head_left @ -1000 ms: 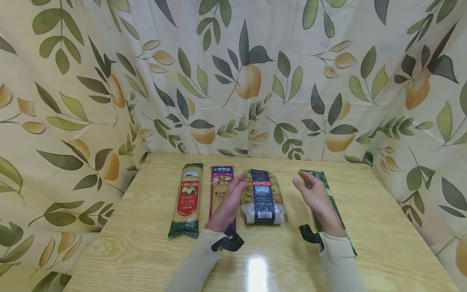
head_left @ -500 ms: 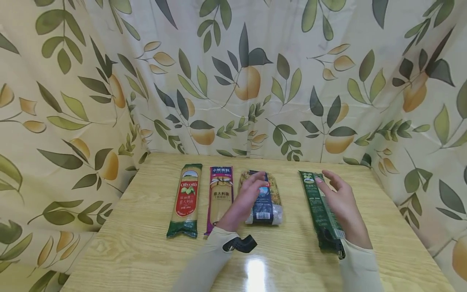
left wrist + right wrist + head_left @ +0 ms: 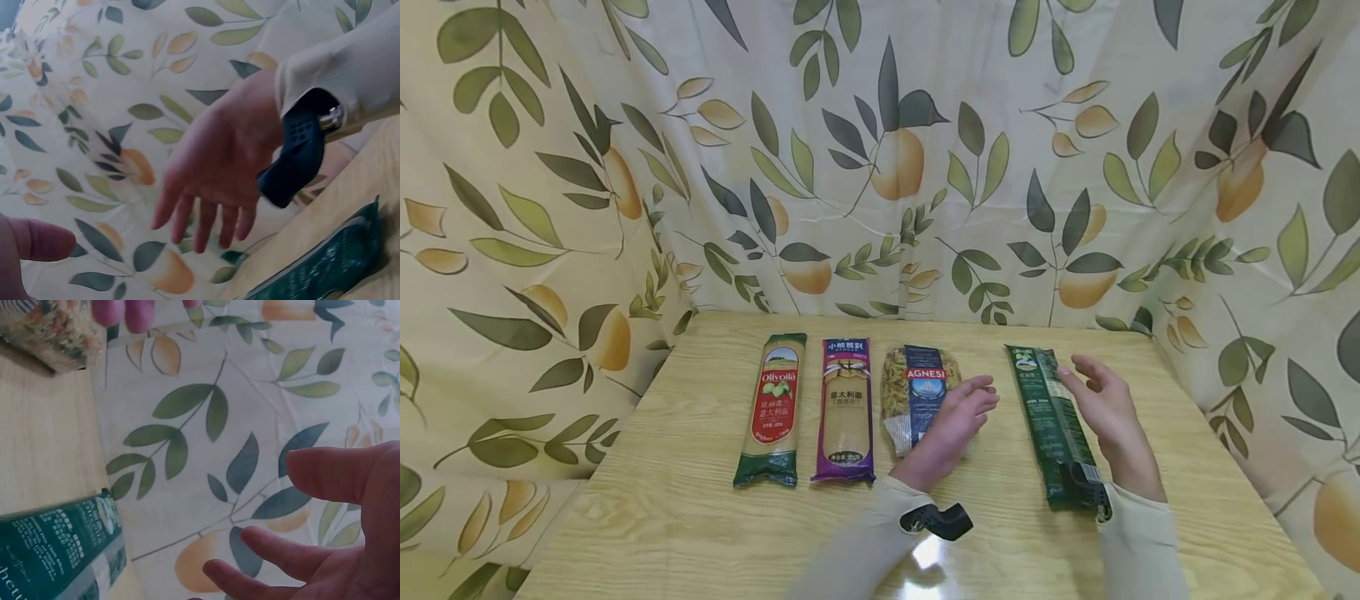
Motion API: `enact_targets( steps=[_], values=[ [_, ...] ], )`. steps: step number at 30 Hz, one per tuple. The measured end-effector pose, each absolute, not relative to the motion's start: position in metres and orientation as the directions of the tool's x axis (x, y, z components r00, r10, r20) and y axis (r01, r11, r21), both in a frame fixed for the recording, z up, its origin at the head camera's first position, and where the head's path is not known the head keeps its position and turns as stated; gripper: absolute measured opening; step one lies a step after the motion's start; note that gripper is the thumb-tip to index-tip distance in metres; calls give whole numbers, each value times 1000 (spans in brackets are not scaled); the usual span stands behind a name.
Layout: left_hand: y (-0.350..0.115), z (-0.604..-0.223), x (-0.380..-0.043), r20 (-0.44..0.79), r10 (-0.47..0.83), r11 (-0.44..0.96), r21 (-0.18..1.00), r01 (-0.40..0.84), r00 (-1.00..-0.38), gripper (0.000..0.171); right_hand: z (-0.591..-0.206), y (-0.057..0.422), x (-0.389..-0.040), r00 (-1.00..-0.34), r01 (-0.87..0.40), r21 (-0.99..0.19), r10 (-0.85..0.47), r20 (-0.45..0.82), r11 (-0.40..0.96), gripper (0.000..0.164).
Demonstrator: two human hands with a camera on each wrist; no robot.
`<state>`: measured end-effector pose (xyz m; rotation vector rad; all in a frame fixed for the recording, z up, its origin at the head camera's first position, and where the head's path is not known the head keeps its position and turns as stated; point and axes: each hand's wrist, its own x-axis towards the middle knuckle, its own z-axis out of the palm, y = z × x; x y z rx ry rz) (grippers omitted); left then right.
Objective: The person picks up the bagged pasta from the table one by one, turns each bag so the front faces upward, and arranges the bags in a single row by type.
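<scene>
Four packs would exceed a small count, so several pasta packs lie in a row on the table. My left hand [image 3: 951,429] hovers over the lower right of the Agnesi pasta pack [image 3: 927,379], hiding part of it, fingers extended and holding nothing. At the right, my right hand [image 3: 1108,417] is held above and beside the dark green pasta pack [image 3: 1047,425], its fingers loosely spread in the right wrist view. Farther left lie a purple-edged spaghetti pack [image 3: 847,408] and a red-labelled Olivoilà spaghetti pack [image 3: 775,408].
The light wooden table [image 3: 655,500] ends at a leaf-and-fruit patterned curtain [image 3: 865,208] along the back and both sides. A black wrist camera mount [image 3: 943,521] sticks out from the left sleeve, and another mount [image 3: 1082,483] from the right.
My left hand has moved right, from the purple-edged pack across the Agnesi pack. My right hand has shifted right, uncovering more of the green pack. The packs lie where they were.
</scene>
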<state>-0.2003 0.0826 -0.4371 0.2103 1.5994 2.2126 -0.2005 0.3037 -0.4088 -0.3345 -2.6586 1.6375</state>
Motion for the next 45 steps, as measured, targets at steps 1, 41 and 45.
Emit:
enact_targets(
  steps=[1,41,45],
  values=[
    [86,-440,-199,-120,410,-267,932,-245,-904,55,-410,305,-201,-975,192,-881,188,-120,433,76],
    [135,-495,-171,-311,472,-263,843,-469,-825,61,-450,340,-214,-894,447,-815,152,-422,369,94],
    [135,-493,-171,-319,467,-265,839,-475,-825,62,-449,338,-215,-897,439,-817,136,-420,375,92]
  ],
)
